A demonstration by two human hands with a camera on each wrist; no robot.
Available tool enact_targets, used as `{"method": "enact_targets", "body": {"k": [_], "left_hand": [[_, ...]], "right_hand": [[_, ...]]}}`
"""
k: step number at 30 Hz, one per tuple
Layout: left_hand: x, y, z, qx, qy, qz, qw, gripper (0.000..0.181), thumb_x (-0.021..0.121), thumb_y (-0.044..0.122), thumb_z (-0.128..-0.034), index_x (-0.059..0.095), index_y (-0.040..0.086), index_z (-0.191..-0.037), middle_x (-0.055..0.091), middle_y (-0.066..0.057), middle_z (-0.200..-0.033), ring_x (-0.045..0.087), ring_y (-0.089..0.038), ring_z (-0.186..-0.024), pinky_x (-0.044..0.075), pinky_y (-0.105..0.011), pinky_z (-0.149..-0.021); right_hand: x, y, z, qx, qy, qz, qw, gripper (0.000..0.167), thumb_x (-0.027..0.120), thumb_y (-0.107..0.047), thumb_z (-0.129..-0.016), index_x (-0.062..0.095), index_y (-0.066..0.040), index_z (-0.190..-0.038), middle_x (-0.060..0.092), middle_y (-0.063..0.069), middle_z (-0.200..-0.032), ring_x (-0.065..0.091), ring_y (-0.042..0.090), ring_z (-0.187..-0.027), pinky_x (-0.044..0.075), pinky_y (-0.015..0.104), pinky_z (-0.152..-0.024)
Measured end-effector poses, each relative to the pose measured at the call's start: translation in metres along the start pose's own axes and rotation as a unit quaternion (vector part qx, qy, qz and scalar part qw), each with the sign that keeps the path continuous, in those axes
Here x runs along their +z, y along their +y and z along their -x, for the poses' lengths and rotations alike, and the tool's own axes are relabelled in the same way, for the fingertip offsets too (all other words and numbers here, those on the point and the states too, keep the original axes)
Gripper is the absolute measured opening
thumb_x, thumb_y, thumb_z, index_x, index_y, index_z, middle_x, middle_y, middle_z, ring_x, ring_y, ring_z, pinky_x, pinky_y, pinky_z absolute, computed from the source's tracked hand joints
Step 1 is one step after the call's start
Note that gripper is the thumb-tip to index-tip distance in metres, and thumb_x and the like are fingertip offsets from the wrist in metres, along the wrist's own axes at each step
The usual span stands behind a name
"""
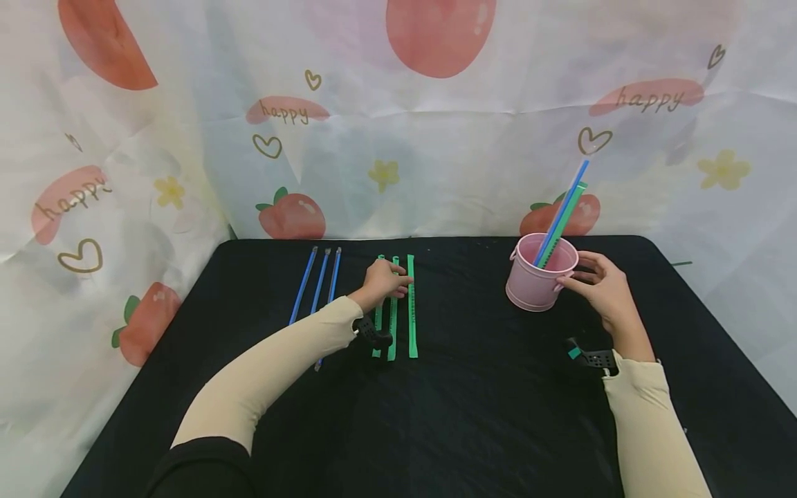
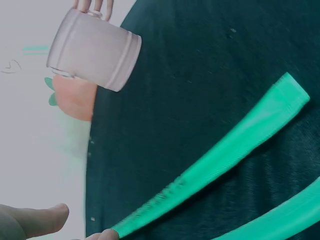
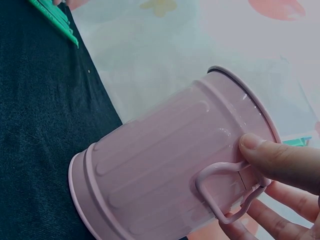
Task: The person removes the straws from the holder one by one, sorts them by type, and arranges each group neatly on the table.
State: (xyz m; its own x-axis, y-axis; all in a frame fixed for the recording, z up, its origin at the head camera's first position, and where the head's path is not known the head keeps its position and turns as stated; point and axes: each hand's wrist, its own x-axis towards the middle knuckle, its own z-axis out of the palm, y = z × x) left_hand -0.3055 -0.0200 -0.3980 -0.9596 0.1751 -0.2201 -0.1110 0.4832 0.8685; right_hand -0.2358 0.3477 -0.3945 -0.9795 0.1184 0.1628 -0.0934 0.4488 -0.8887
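My left hand (image 1: 382, 282) is over three long, thin green wrapped sticks that look like wrapped straws. Its fingers reach the upper part of the rightmost green wrapped stick (image 1: 412, 325); in the left wrist view a fingertip (image 2: 105, 235) meets this stick, with the thumb apart. A pink bucket (image 1: 529, 285) with small side handles stands at the right. My right hand (image 1: 602, 290) grips its near rim and handle (image 3: 207, 187), the thumb pressed to the outer wall. One blue wrapped stick (image 1: 575, 181) and one green wrapped stick (image 1: 563, 225) lean inside the bucket.
Three blue wrapped sticks (image 1: 303, 285) lie left of the green ones, partly hidden by my left forearm. A black cloth (image 1: 473, 415) covers the table. Behind its back edge hangs a printed curtain (image 1: 461, 173) with fruit and hearts.
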Motion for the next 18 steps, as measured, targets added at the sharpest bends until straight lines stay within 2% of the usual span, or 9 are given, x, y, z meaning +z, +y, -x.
{"method": "enact_targets", "body": {"k": [2,5,8,11,14,18], "left_hand": [[-0.003,0.005,0.002,0.008,-0.003,-0.002,1.0,0.042,0.065,0.016,-0.0893,0.056,-0.001,-0.127,0.067,-0.021,-0.112,0.069,-0.03,-0.095,0.058,-0.035,-0.079],[-0.005,0.013,0.006,0.035,-0.003,-0.001,0.9994,0.043,0.065,0.017,-0.0894,0.056,-0.001,-0.128,0.067,-0.021,-0.112,0.068,-0.031,-0.096,0.057,-0.038,-0.082],[-0.006,0.02,0.01,0.075,0.005,0.002,0.9972,0.04,0.065,0.015,-0.0893,0.058,0.0,-0.126,0.068,-0.02,-0.112,0.068,-0.031,-0.097,0.057,-0.039,-0.083],[-0.008,0.024,0.013,0.122,0.015,-0.014,0.9923,0.037,0.064,0.016,-0.0896,0.06,0.004,-0.125,0.069,-0.017,-0.111,0.067,-0.031,-0.097,0.058,-0.034,-0.08],[-0.01,0.026,0.014,0.178,0.028,-0.043,0.9828,0.036,0.064,0.018,-0.09,0.061,0.008,-0.125,0.07,-0.013,-0.109,0.068,-0.026,-0.095,0.058,-0.028,-0.075],[-0.014,0.028,0.013,0.261,0.035,-0.051,0.9634,0.035,0.063,0.017,-0.0903,0.062,0.01,-0.124,0.071,-0.01,-0.107,0.069,-0.02,-0.094,0.056,-0.025,-0.074]], "right_hand": [[0.0,0.001,0.0,0.001,0.0,0.002,1.0,0.058,0.068,-0.019,-0.087,0.041,-0.009,-0.137,0.045,-0.023,-0.11,0.049,-0.015,-0.089,0.042,-0.001,-0.073],[0.0,0.002,-0.001,0.001,-0.001,0.009,1.0,0.06,0.067,-0.019,-0.087,0.039,-0.007,-0.138,0.046,-0.02,-0.113,0.049,-0.015,-0.089,0.042,-0.001,-0.073],[-0.001,0.002,-0.002,-0.001,-0.001,0.01,1.0,0.06,0.068,-0.018,-0.087,0.039,-0.006,-0.138,0.046,-0.019,-0.114,0.05,-0.015,-0.089,0.042,-0.001,-0.073],[-0.001,0.002,-0.002,-0.001,-0.002,0.008,1.0,0.06,0.068,-0.018,-0.087,0.039,-0.007,-0.138,0.045,-0.023,-0.11,0.05,-0.015,-0.089,0.042,-0.001,-0.073],[-0.001,0.002,-0.001,-0.003,-0.001,0.002,1.0,0.058,0.068,-0.017,-0.087,0.04,-0.007,-0.137,0.044,-0.026,-0.107,0.05,-0.015,-0.088,0.042,-0.001,-0.073],[0.0,0.002,-0.001,-0.01,-0.001,-0.007,0.9999,0.057,0.068,-0.016,-0.087,0.041,-0.008,-0.136,0.045,-0.027,-0.105,0.051,-0.015,-0.088,0.043,-0.001,-0.073]]}}
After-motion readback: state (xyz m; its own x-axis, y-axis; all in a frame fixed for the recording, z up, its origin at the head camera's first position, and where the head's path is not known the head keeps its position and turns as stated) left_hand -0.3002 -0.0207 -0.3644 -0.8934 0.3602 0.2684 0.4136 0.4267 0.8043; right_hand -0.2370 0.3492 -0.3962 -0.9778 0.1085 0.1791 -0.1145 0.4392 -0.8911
